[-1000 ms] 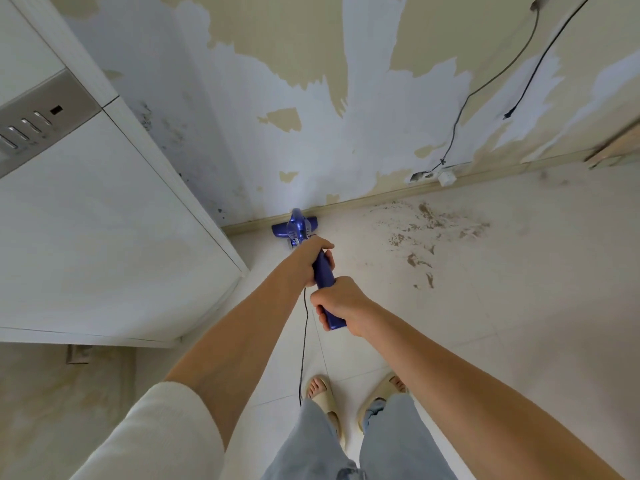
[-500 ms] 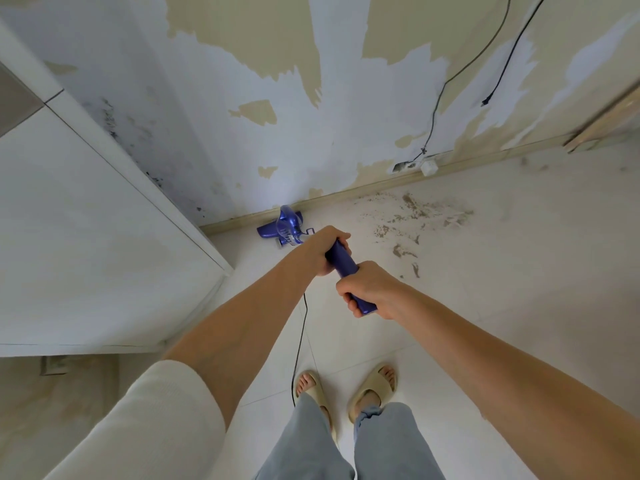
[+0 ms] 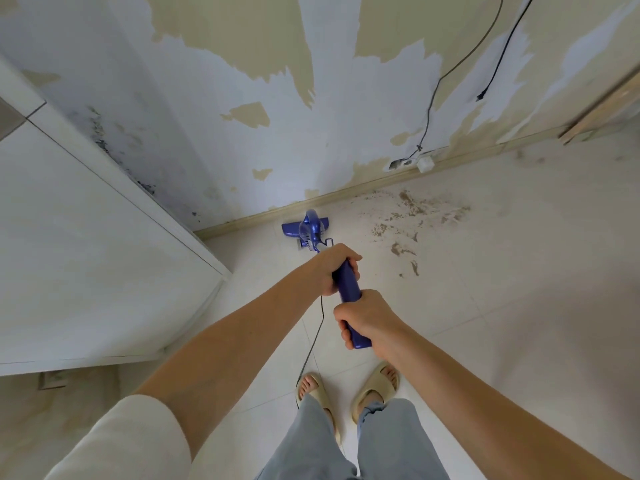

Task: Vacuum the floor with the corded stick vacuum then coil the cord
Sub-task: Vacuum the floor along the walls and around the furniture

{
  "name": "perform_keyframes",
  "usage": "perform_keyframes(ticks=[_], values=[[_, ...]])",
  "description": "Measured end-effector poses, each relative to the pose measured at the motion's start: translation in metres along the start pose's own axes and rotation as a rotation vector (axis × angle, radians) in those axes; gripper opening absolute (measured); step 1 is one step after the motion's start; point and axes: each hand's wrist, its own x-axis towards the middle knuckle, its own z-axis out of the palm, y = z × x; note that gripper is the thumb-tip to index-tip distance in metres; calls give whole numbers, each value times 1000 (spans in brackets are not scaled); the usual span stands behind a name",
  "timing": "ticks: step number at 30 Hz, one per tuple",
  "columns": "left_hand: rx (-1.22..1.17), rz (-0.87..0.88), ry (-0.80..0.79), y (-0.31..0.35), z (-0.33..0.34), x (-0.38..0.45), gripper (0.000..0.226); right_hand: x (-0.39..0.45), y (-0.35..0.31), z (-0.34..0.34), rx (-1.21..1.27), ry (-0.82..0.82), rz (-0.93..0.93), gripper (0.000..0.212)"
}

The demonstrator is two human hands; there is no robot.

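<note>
A blue stick vacuum stands on the pale tiled floor, its head (image 3: pixel 304 227) close to the skirting board at the foot of the peeling wall. My left hand (image 3: pixel 333 268) grips the upper part of the blue handle (image 3: pixel 348 285). My right hand (image 3: pixel 367 318) grips the handle's end, nearer to me. The black cord (image 3: pixel 313 344) hangs from the handle down to the floor beside my left foot. Brown dirt (image 3: pixel 405 216) lies scattered on the tiles to the right of the vacuum head.
A white cabinet (image 3: pixel 86 258) juts out on the left, its corner near the vacuum. Two dark cables (image 3: pixel 433 95) hang down the wall to a white socket (image 3: pixel 425 164) at the skirting. My sandalled feet (image 3: pixel 346 393) stand below the handle. A wooden strip (image 3: pixel 602 109) lies at far right.
The vacuum head has shifted a little to the right along the skirting and the handle has swung back upright. Both hands keep their grip.
</note>
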Motion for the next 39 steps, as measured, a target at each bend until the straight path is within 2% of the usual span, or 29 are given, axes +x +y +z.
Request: perform_keyframes(ticks=[4, 9, 15, 23, 28, 36, 39], values=[[-100, 21, 17, 14, -13, 10, 23, 19, -16, 4, -97, -11, -19, 13], [-181, 41, -4, 22, 6, 12, 27, 17, -33, -26, -205, -28, -1, 14], [-73, 75, -22, 22, 41, 10, 39, -1, -41, -63, -132, -85, 35, 15], [-9, 77, 69, 34, 62, 16, 26, 26, -37, -81, -25, -111, 33, 9], [-97, 64, 145, 36, 81, 34, 24, 43, -33, -101, -16, -125, 30, 12], [-274, 64, 128, 56, 139, 40, 22, 44, -56, -166, 49, -229, -5, 12], [-268, 76, 162, 60, 144, 44, 20, 50, -60, -172, 73, -260, 22, 13]])
